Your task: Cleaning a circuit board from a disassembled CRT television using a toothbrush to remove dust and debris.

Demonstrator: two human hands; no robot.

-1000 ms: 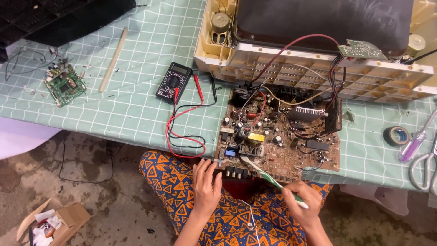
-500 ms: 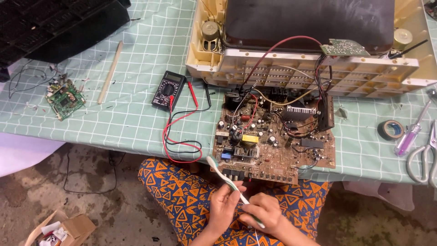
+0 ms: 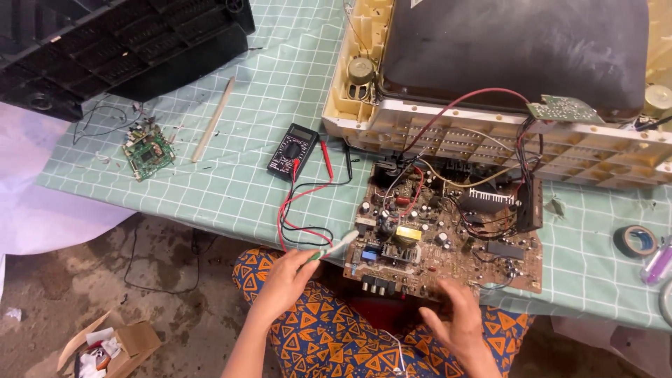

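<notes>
Two bare hands work at the near edge of a brown circuit board [image 3: 448, 241] that lies on a green checked tablecloth [image 3: 210, 182], wired to an opened cream television chassis [image 3: 504, 133] behind it. The left hand [image 3: 283, 280] has its fingers curled shut around a green-and-white toothbrush [image 3: 334, 246], whose pale head points at the board's left edge, just beside a blue component and a row of black sockets. The right hand [image 3: 455, 325] is spread open and holds nothing; its fingertips sit at, or just short of, the board's front edge, though contact cannot be told.

A black multimeter [image 3: 292, 152] rests to the left with its red and black leads [image 3: 301, 210] looping across the cloth close to the toothbrush. Further left lie a small green board [image 3: 148, 153], a pale stick [image 3: 213, 119] and a black slatted cover [image 3: 119, 42]. A roll of dark tape [image 3: 635, 240] sits at the far right.

Several risks look likely. The brush head could catch the looping leads and drag the multimeter. Hard scrubbing might bend upright capacitors or loosen the thin wires running to the chassis. The board overhangs the table edge slightly, so a push from the open hand could tip or shift it and strain those wires.
</notes>
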